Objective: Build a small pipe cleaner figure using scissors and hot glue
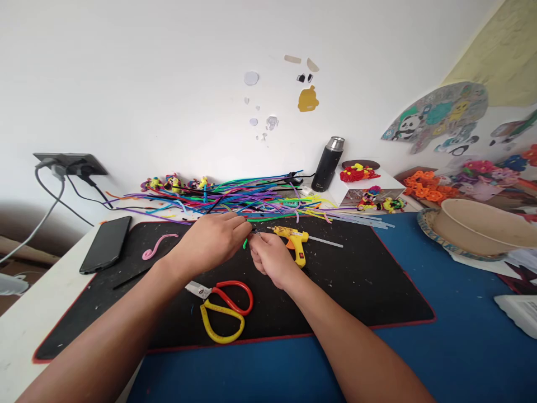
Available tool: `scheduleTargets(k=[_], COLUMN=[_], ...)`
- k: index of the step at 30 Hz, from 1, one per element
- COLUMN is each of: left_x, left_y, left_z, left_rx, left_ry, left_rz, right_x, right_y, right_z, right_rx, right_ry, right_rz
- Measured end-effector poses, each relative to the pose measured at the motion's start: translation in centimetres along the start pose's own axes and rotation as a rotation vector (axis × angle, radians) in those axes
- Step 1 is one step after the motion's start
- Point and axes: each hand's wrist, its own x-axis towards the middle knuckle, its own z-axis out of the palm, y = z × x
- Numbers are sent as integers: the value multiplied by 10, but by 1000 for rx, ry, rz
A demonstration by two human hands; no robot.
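My left hand (220, 238) and right hand (272, 260) pinch a small green piece (245, 244) between them above a black mat (344, 291), near a white wall (146, 73) and a yellow glue gun (299, 244), its label (293, 232) unreadably small.

The white-and-blue counter (20, 347) carried a red-edged black mat (356, 285) beneath the left grip (220, 238) and the right grip (272, 257). Coloured stems (247, 198) lay heaped beyond both, a phone (106, 245) lay left of the left grip, and a black flask (327, 166) stood beyond the right grip, rightward.
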Motion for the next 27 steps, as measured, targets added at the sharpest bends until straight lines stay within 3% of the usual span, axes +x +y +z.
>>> scheduleTargets(k=[3,5,8,11,18,27], left_x=[1,2,4,4,2,2], left_y=[1,2,1,-4,-12,-13], left_z=[-1,-3,-9,-11,-10,-17], left_rx=[-143,-318,-658,-930,-1067,-1095], left_ry=[31,32,-67,-183,-264,-335], left_rz=[-89,-242,-503,-646,-714,-685], right_x=[0,-1,-2,0,4,-5], right_y=[-1,-1,-1,2,14,0], right_z=[1,2,1,-2,-7,-3], right_rx=[-2,-21,-34,-64,-263,-525], right_ry=[7,-3,-12,-5,-6,13], right_rz=[3,8,5,-25,-135,-192])
